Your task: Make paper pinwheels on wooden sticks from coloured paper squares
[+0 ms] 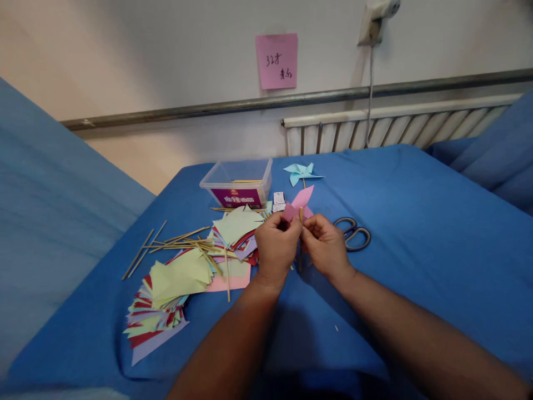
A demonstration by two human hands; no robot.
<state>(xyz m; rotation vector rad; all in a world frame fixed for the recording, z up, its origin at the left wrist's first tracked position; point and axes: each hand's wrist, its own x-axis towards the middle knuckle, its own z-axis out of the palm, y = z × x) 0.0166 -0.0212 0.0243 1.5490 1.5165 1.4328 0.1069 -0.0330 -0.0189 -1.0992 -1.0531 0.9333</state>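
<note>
Blue cloth [416, 222] covers the table; left of the scissors [353, 233] lie paper stacks [183, 278]. Beside the scissors, left hand [277, 247] and right hand [327, 247] pinch a pink pinwheel [300, 201] on its stick [300, 244]; too tight a squeeze could crease the blades.

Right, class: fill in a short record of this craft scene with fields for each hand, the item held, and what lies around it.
left hand: pinches the pink paper pinwheel
right hand: grips the same pinwheel at its stick
behind: finished light blue pinwheel, clear plastic box
right of hands: scissors
left of hands: wooden sticks, stacks of coloured paper
surface: blue cloth
</note>
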